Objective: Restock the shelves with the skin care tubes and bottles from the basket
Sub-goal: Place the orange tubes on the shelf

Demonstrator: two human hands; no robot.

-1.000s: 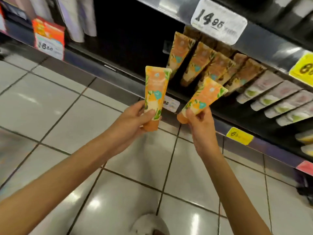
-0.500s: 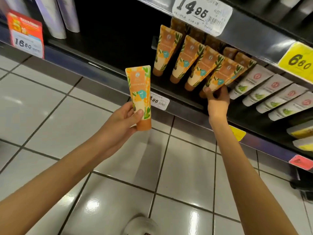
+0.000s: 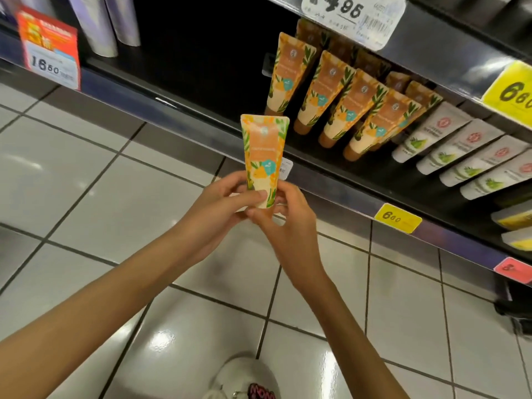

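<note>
Orange tube stands upright at frame centre, cap down, gripped at its lower end by both hands. The left hand lays its thumb across the front, and the right hand curls its fingers round the cap. Tiled floor lies beneath them. Behind, on the dark shelf at upper right, matching orange tubes lean in rows, with white tubes just beside them on the right. Purple tubes stand at upper left, well apart.

Bright overhead glare on glossy floor tiles; dark shelf recess, edges bowed and soft.
</note>
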